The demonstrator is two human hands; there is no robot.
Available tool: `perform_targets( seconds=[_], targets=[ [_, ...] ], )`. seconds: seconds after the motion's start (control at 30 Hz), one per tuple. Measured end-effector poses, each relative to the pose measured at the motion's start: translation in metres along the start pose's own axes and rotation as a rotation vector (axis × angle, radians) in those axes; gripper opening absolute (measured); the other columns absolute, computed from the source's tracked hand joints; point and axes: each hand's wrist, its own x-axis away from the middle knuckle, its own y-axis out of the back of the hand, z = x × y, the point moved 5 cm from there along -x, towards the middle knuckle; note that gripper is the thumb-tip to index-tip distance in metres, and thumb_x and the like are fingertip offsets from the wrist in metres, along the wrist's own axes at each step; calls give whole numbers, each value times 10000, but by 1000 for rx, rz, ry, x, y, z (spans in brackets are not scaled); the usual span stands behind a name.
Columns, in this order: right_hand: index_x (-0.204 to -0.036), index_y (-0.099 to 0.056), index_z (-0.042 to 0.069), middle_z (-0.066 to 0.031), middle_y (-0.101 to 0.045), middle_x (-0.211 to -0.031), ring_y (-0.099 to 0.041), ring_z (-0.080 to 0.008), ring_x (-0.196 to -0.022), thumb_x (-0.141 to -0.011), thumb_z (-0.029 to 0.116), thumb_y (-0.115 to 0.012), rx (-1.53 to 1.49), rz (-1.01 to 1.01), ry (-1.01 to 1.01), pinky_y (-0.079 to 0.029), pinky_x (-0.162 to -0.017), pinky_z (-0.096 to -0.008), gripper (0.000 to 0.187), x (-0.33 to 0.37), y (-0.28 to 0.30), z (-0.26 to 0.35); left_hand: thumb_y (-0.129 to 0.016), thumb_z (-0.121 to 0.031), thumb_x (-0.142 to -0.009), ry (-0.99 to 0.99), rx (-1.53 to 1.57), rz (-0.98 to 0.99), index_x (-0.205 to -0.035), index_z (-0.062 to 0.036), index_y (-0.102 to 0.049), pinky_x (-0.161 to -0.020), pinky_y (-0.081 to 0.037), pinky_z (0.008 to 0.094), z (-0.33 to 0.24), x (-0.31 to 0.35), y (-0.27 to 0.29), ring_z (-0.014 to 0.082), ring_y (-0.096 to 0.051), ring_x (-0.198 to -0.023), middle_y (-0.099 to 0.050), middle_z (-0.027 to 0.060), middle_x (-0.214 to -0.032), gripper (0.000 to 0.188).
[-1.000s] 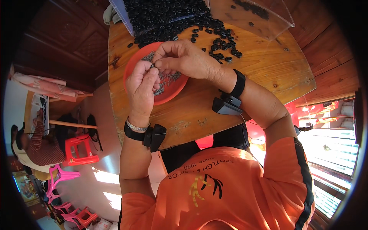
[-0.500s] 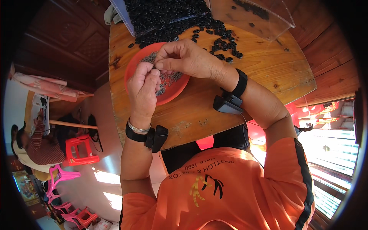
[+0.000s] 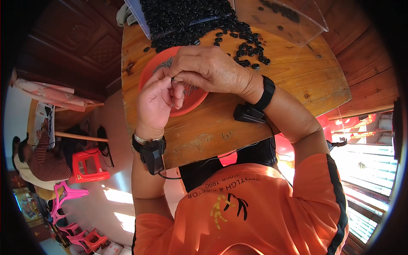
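Note:
My left hand (image 3: 155, 104) and my right hand (image 3: 210, 70) meet fingertip to fingertip over a red shallow bowl (image 3: 149, 72) on the wooden table (image 3: 255, 46). Between the fingers of both hands sits a small dark part, too small to make out. The bowl holds several tiny grey pieces, mostly hidden by my hands. A heap of black rubber rings (image 3: 187, 17) spills from a clear tray at the table's far edge, just beyond my right hand. Both wrists wear black bands with small boxes.
A clear plastic lid or tray (image 3: 293, 21) with a few black rings lies at the far right of the table. Loose rings (image 3: 250, 53) are scattered by my right hand. Red and pink plastic stools (image 3: 89, 165) and a seated person (image 3: 40, 157) are on the floor to the left.
Both hands have stayed over the red bowl; the fingers have shifted slightly while working the small part. Nothing else has moved.

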Motion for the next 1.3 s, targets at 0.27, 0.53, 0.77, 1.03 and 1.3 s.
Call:
perform_targets(
  seconds=[0.27, 0.53, 0.77, 1.03, 1.3],
  targets=[
    [-1017, -654, 65, -76, -626, -910, -626, -184, -812, -792, 28, -654, -274, -16, -266, -515, -696, -276, 228, 5, -6, -9, -454, -143, -877, -39, -25, -72, -917, -43, -505, -485, -383, 226, -2, -2, 1, 128, -476, -518, -523, 44, -647, 119],
    [-946, -668, 66, -89, -624, -899, -603, -262, -821, -751, 96, -667, -44, 142, -268, -499, -726, -326, 198, 5, -12, -19, -480, -127, -876, -152, -328, -240, -864, -58, -525, -471, -360, 194, -11, 2, 8, 74, -452, -519, -514, 10, -637, 83],
    [-840, -680, 82, -74, -606, -836, -565, -277, -875, -683, 150, -658, 373, 385, -179, -488, -761, -376, 173, 23, -43, -16, -474, -99, -876, -210, -435, -336, -831, -52, -516, -468, -361, 192, -12, 3, 11, 58, -427, -521, -488, -8, -633, 78],
    [-744, -650, 59, -63, -601, -831, -573, -258, -854, -711, 146, -622, 465, 412, -173, -486, -753, -372, 97, 24, -44, -21, -492, -94, -853, -198, -588, -393, -815, -41, -520, -472, -354, 196, -11, 3, 8, 48, -415, -531, -465, -15, -628, 71],
    [-758, -657, 66, -58, -593, -819, -568, -250, -885, -710, 167, -640, 527, 403, -189, -476, -772, -357, 113, 24, -39, -20, -485, -77, -828, -233, -524, -396, -773, -33, -520, -466, -352, 198, -18, 5, 9, 53, -414, -513, -471, -9, -608, 79]
  ],
)
